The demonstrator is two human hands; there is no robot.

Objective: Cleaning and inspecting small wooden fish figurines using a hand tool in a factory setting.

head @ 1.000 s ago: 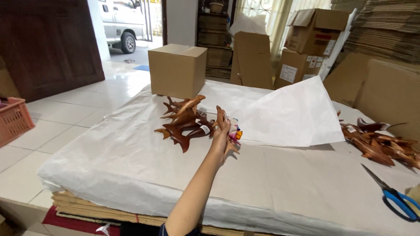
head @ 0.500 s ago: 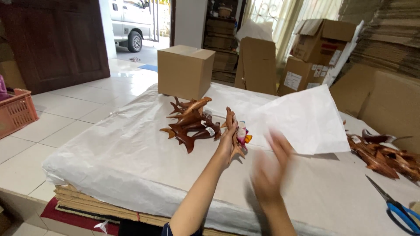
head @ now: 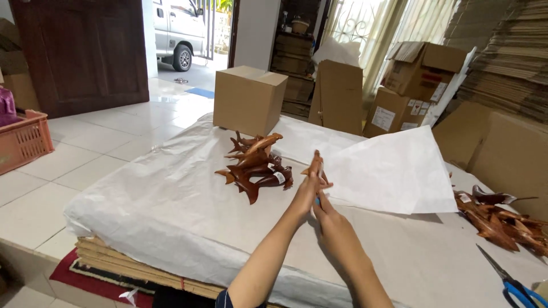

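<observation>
Blue-handled scissors [head: 516, 282] cut off at edge; object between hands mostly hidden

Two bare forearms enter from the bottom edge, seen from the wearer's own head-mounted camera. The left hand [head: 305, 191] and right hand [head: 334, 225] are uncovered — no gloves, and no rings, watch or bracelets can be made out. The forearms are slim and bare along their whole visible length, with no sleeve reaching the wrist or the elbow. At the very bottom of the frame, beside the left arm, a small patch of dark navy cloth [head: 222, 299] shows — apparently the edge of a garment, marked with a thin pale stripe. The fingers are slender; nail details are too small to tell.
</observation>
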